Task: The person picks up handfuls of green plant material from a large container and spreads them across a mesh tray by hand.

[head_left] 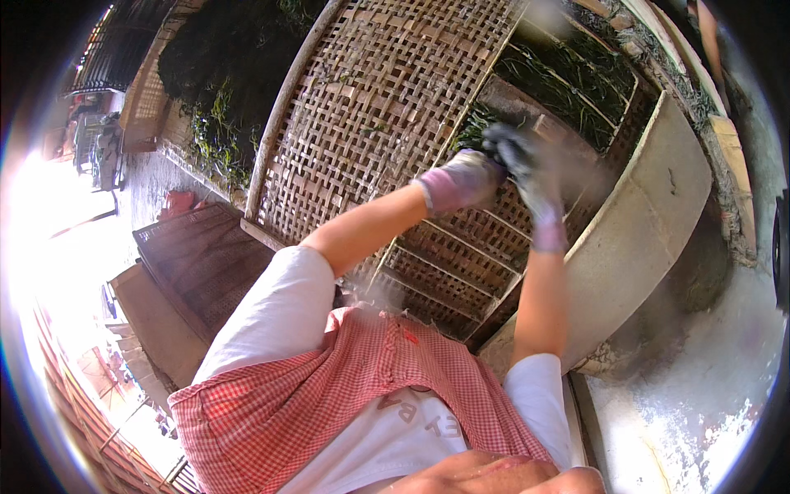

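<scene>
- Left hand [467,179], in a grey glove with a pinkish-purple cuff: fingers directed away from the body; whether they are spread or closed on anything cannot be told.
- Right hand [533,177], similarly gloved, with dark fingers: immediately right of the left hand, the two overlapping in view; motion blur conceals its grip, which likewise cannot be told.
- Green leaves [472,123]: a small cluster just beyond the left hand's fingers; contact is uncertain.
- Slatted bamboo frame [448,276]: beneath both hands and extending toward the body, its thin bars laid over woven strips.
- Woven bamboo panel [370,107]: broad and openly latticed, left of the left hand and beyond it.
- Pale curved board [650,206]: right of the right hand, alongside the frame.
- Dark green leaves [568,86]: a larger layer beyond the right hand, crossed by thin bars.
- Red checked apron [378,362]: on the body side of both hands, over a white shirt.
- Dark woven tray [202,255]: well to the left of the left hand, nearer the body.
- Leaf heap [230,78]: far left of the left hand, past the woven panel.
</scene>
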A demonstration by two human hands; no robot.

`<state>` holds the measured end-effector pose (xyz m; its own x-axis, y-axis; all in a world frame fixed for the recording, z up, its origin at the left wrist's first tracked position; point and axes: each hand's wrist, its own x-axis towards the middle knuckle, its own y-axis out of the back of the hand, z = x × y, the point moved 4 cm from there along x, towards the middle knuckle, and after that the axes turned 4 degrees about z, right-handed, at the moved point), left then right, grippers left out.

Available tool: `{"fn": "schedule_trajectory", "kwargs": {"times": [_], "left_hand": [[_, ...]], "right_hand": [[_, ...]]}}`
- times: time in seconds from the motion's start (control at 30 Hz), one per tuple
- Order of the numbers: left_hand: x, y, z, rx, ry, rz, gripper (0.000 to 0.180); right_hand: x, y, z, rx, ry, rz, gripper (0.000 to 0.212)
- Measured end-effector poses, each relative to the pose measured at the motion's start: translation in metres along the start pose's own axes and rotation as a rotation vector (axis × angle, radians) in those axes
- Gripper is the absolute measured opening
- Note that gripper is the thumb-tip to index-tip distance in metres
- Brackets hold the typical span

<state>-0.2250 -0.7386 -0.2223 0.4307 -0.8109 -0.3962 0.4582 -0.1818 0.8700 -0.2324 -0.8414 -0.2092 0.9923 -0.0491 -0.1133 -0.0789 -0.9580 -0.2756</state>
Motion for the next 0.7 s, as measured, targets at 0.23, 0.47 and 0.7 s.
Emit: {"fn": "schedule_trajectory", "kwargs": {"times": [0.23, 0.47, 0.7], "left_hand": [[-0.014, 0.013, -0.091, -0.179, 0.166, 0.603, 0.037], [-0.008, 0.002, -0.110, -0.180, -0.006, 0.537, 0.064], [0.034, 0.041, -0.007, 0.409, -0.168, 0.224, 0.091]], "right_hand": [[0.016, 0.025, 0.063, -0.070, -0.087, -0.001, 0.034], [-0.007, 0.064, 0.016, -0.453, 0.190, 0.209, 0.029], [-0.077, 0.150, 0.002, -0.143, 0.223, 0.788, 0.027]]}}
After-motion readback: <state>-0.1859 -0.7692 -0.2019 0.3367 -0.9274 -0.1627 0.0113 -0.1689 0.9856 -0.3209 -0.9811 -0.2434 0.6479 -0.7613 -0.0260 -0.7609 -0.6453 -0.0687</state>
